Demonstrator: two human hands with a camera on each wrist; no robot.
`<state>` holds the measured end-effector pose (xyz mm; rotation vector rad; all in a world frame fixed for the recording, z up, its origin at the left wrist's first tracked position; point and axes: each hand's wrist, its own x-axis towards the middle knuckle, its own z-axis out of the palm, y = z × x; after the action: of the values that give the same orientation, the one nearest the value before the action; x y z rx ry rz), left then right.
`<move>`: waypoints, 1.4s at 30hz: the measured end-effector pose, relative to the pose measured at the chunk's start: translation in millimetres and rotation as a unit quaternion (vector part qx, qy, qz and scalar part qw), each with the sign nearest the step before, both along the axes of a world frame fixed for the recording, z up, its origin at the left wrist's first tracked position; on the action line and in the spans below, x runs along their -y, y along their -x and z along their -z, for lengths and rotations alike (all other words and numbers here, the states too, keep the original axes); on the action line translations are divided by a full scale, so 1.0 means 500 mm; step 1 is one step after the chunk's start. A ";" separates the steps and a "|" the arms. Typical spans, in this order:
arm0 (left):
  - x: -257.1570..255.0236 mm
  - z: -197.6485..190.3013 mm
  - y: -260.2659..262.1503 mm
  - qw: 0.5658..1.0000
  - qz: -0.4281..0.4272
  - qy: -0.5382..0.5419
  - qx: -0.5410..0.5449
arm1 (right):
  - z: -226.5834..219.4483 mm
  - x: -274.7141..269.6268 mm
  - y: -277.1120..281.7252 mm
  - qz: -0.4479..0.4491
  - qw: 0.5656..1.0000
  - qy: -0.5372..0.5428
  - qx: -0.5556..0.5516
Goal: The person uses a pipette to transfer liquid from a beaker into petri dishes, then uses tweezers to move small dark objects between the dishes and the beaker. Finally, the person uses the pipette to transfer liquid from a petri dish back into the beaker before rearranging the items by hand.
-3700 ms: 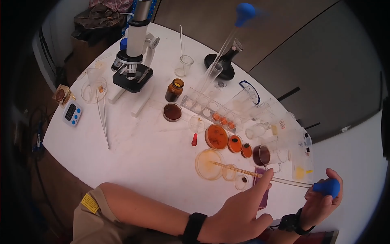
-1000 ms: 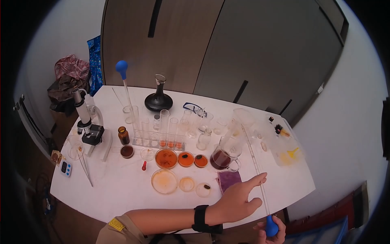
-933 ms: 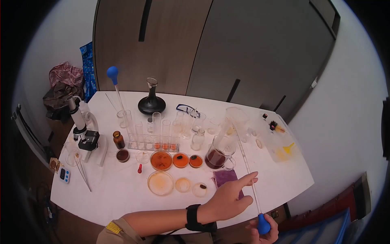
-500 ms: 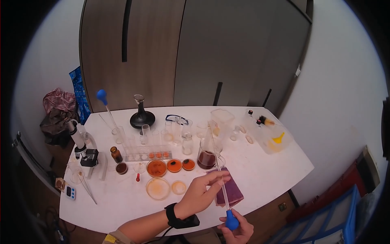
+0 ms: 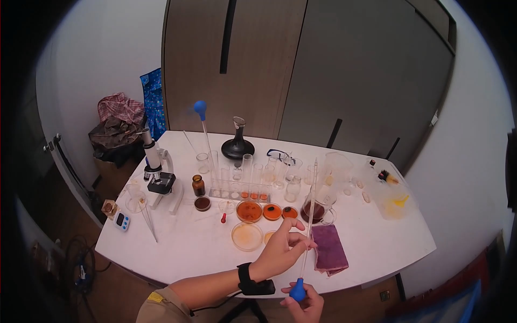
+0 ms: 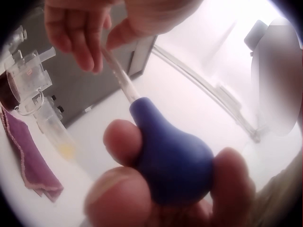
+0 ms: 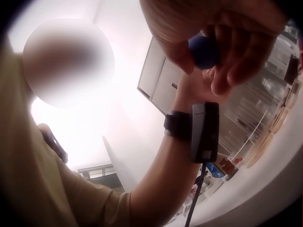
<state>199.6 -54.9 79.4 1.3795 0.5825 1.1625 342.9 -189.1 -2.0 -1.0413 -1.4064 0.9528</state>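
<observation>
A long glass pipette (image 5: 312, 194) stands nearly upright in the head view, its tip raised. It overlaps the glass jug (image 5: 330, 217) of dark red liquid behind it. My left hand (image 5: 276, 253) pinches the pipette's lower shaft between thumb and fingers. In the left wrist view that left hand (image 6: 90, 30) hangs at the top, on the glass tube (image 6: 124, 82). My right hand (image 5: 307, 309) grips the blue rubber bulb (image 5: 297, 290) at the pipette's bottom end. Its fingers wrap the bulb (image 6: 177, 156) in the left wrist view; the right wrist view shows the right hand (image 7: 222, 28) overhead, partly hiding it.
A purple cloth (image 5: 329, 250) lies right of the pipette. Petri dishes with orange (image 5: 249, 211) and pale (image 5: 247, 237) contents sit beside the left hand. Behind them stand a test-tube rack (image 5: 226, 195), a second bulbed pipette (image 5: 200, 110), a dark flask (image 5: 237, 148) and a microscope (image 5: 161, 180).
Earlier the pipette slanted with its tip in the large pale dish, brownish inside. It has since been lifted, swung upright and shifted left, uncovering the purple cloth. Both hands kept hold.
</observation>
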 end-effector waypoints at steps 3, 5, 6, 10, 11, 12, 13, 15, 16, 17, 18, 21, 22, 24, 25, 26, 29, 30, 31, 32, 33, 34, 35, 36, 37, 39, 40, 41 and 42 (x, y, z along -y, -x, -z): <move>0.019 -0.018 0.021 0.995 0.033 0.077 0.056 | -0.015 0.004 0.021 -0.039 0.999 0.020 -0.032; 0.018 -0.021 0.028 0.991 0.032 0.110 0.068 | -0.029 0.010 0.033 -0.059 0.996 0.047 -0.048; 0.027 -0.015 0.040 0.986 0.051 0.140 0.077 | -0.032 0.019 0.040 -0.077 0.992 0.080 -0.060; 0.028 -0.026 0.053 0.979 0.081 0.167 0.087 | -0.036 0.017 0.047 -0.086 0.989 0.104 -0.064; 0.029 -0.025 0.055 0.978 0.085 0.166 0.092 | -0.038 0.017 0.048 -0.084 0.989 0.106 -0.056; 0.029 -0.020 0.057 0.978 0.084 0.167 0.094 | -0.042 0.019 0.049 -0.085 0.989 0.109 -0.054; 0.025 -0.012 0.058 0.980 0.074 0.157 0.095 | -0.049 0.019 0.050 -0.093 0.988 0.111 -0.056; 0.016 0.007 0.062 0.983 0.061 0.147 0.096 | -0.052 0.020 0.054 -0.103 0.986 0.115 -0.057; 0.013 0.019 0.061 0.990 0.032 0.115 0.070 | -0.050 0.021 0.053 -0.104 0.986 0.115 -0.056; 0.013 0.024 0.062 0.996 0.003 0.084 0.044 | -0.048 0.022 0.052 -0.104 0.987 0.115 -0.054; 0.013 0.026 0.064 0.995 0.003 0.085 0.045 | -0.051 0.021 0.049 -0.104 0.986 0.116 -0.053; 0.012 0.028 0.071 0.994 0.000 0.105 0.002 | -0.059 0.023 0.039 -0.114 0.987 0.103 -0.035; 0.014 0.028 0.072 0.994 0.013 0.106 -0.011 | -0.057 0.028 0.034 -0.103 0.987 0.121 -0.037; 0.016 0.024 0.076 0.993 0.028 0.110 -0.025 | -0.045 0.033 0.021 -0.089 0.985 0.141 -0.040; 0.018 0.020 0.078 0.992 0.039 0.110 -0.039 | -0.034 0.033 0.011 -0.082 0.987 0.135 -0.032; 0.016 0.020 0.076 0.991 0.049 0.111 -0.053 | -0.028 0.032 0.003 -0.075 0.988 0.130 -0.024; -0.002 0.042 0.060 0.995 0.045 0.088 -0.035 | -0.026 0.027 -0.015 -0.058 0.990 0.129 -0.021; -0.008 0.043 0.057 0.994 0.044 0.090 -0.036 | -0.032 0.023 -0.017 -0.059 0.989 0.131 -0.022; -0.013 0.042 0.054 0.994 0.046 0.089 -0.046 | -0.040 0.017 -0.019 -0.059 0.985 0.155 -0.044; -0.020 0.042 0.051 0.993 0.047 0.089 -0.056 | -0.046 0.010 -0.020 -0.060 0.980 0.179 -0.065; -0.029 0.046 0.046 0.993 0.045 0.092 -0.057 | -0.046 0.000 -0.020 -0.061 0.979 0.182 -0.066; -0.037 0.050 0.040 0.994 0.047 0.086 -0.053 | -0.047 -0.009 -0.020 -0.066 0.979 0.185 -0.056; -0.044 0.052 0.036 0.994 0.050 0.080 -0.049 | -0.047 -0.016 -0.022 -0.070 0.978 0.189 -0.046; -0.051 0.050 0.032 0.994 0.050 0.083 -0.050 | -0.045 -0.026 -0.027 -0.070 0.978 0.192 -0.048; -0.056 0.042 0.030 0.995 0.044 0.073 -0.060 | -0.040 -0.038 -0.032 -0.083 0.981 0.176 -0.023; -0.066 0.033 0.026 0.995 0.043 0.061 -0.070 | -0.030 -0.052 -0.040 -0.091 0.983 0.160 0.003; -0.069 0.030 0.025 0.995 0.033 0.063 -0.074 | -0.025 -0.055 -0.041 -0.086 0.984 0.156 0.002; -0.074 0.025 0.025 0.995 0.023 0.062 -0.080 | -0.025 -0.059 -0.041 -0.081 0.985 0.149 0.001; -0.079 0.023 0.025 0.995 0.026 0.057 -0.081 | -0.028 -0.062 -0.041 -0.078 0.986 0.144 0.000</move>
<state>186.9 -15.3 68.1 1.3906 0.7126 0.9679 363.3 -157.8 11.9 -1.1543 -1.3927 1.2997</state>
